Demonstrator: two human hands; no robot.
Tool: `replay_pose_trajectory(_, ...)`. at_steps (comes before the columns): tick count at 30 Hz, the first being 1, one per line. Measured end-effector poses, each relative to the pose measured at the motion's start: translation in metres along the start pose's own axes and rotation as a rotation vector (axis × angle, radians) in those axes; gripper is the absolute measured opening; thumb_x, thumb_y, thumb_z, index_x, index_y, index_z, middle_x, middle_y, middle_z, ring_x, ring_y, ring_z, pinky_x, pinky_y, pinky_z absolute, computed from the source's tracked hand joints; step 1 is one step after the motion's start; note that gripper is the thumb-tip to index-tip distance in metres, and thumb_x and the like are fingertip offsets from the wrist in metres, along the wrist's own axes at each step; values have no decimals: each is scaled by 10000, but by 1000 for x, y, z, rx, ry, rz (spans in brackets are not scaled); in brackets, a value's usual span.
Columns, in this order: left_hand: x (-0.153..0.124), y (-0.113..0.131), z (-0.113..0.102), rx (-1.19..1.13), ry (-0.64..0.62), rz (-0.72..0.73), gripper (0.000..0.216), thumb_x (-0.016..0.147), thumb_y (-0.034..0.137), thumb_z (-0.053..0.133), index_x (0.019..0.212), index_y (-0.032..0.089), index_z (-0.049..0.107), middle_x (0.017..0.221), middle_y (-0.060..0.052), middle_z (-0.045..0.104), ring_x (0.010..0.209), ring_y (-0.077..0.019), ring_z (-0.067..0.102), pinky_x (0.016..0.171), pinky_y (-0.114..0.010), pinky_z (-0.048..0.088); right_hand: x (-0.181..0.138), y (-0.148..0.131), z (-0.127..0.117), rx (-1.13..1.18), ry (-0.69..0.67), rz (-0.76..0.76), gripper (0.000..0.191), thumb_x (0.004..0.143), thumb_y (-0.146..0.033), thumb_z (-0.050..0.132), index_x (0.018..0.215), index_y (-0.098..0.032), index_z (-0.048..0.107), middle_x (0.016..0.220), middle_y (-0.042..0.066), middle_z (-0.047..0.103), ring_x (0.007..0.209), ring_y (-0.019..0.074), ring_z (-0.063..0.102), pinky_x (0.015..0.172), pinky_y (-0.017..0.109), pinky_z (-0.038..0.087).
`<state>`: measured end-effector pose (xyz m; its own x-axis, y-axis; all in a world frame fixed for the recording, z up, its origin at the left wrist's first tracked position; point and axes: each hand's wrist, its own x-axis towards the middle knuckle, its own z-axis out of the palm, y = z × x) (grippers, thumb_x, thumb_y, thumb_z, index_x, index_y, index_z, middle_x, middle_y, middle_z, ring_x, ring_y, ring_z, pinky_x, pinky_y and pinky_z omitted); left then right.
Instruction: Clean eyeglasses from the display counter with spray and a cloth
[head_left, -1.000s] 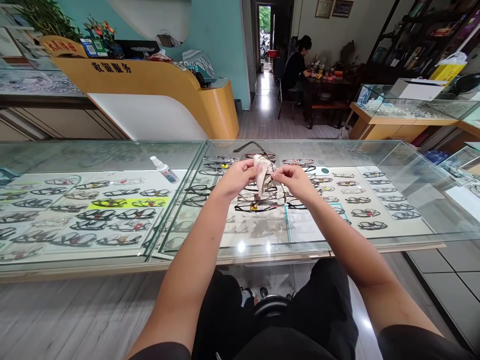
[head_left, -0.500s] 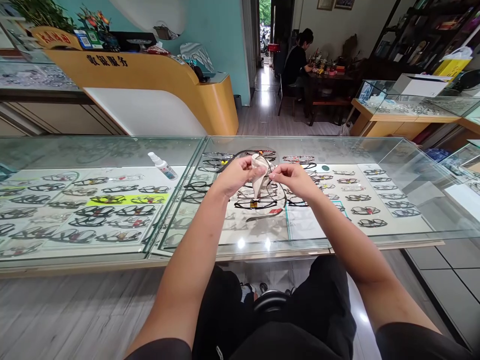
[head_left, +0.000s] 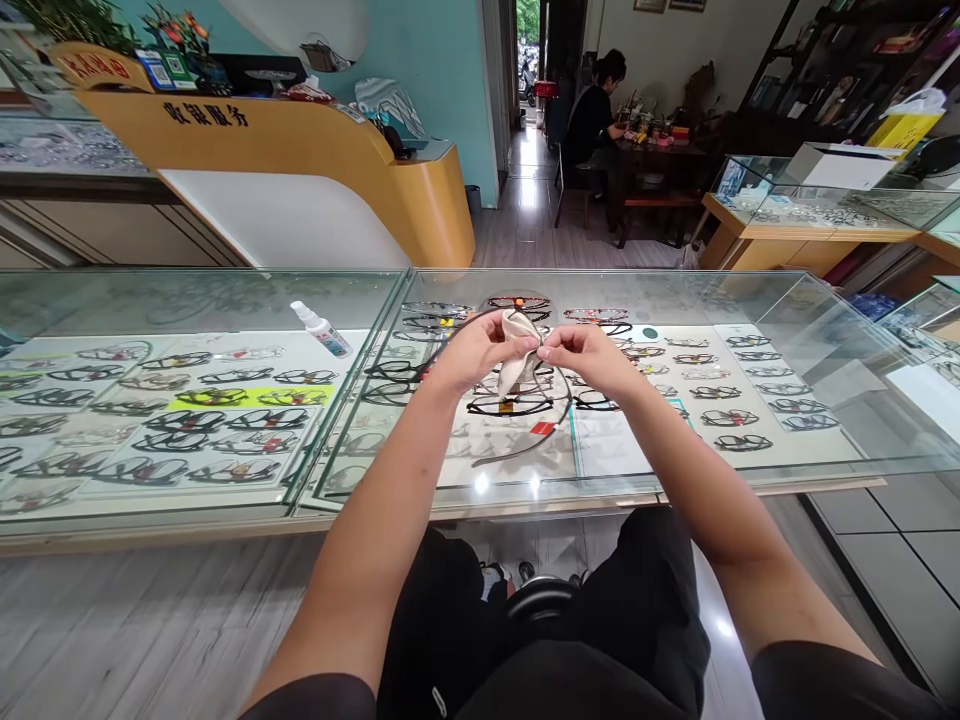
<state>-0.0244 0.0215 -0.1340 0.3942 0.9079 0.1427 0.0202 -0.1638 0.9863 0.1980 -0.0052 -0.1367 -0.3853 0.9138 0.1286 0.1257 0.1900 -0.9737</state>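
Both my hands are raised together over the glass display counter [head_left: 675,470]. My left hand [head_left: 476,352] pinches a beige cleaning cloth [head_left: 516,352] folded around part of a pair of eyeglasses [head_left: 553,405]. My right hand [head_left: 589,355] pinches the frame of the glasses right beside the cloth. One dark temple arm curves down below my hands and carries a small red tag [head_left: 541,428]. The lens under the cloth is hidden.
A small white spray bottle [head_left: 321,329] lies on the glass to the left. Rows of eyeglass frames fill the case under the glass. An orange and white reception desk [head_left: 315,190] stands behind. A person [head_left: 592,125] sits at a dark table at the back right.
The glasses have turned in my hands: the temple arm with the red tag has swung down below them. My hands stay together on the cloth and frame.
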Motion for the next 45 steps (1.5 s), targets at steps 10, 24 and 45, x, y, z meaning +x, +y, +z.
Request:
replay_pose_trajectory(10, 7, -11, 15, -65, 163, 140, 561, 791, 683, 904, 940, 173, 723, 837, -33, 687, 737, -157, 575, 700, -278, 473, 3, 0, -3, -25, 39, -21, 555, 778, -738, 874, 780, -215, 688, 652, -47, 415, 645, 129, 297, 631, 316, 214)
replay_pose_trajectory(24, 5, -6, 25, -43, 323, 159, 603, 830, 762, 826, 794, 192, 631, 717, 4, 566, 649, -132, 458, 610, -279, 380, 1, -5, 9, 60, 37, 7, 509, 763, -673, 871, 743, -210, 660, 689, -41, 508, 670, 128, 357, 670, 330, 244)
replay_pose_trajectory(45, -85, 34, -88, -137, 710, -63, 383, 727, 311, 939, 1022, 186, 728, 912, 22, 782, 830, -184, 717, 721, -292, 595, 23, 20, -30, 365, 228, -51, 600, 609, -742, 952, 811, -235, 702, 678, -44, 481, 621, 122, 386, 589, 304, 290)
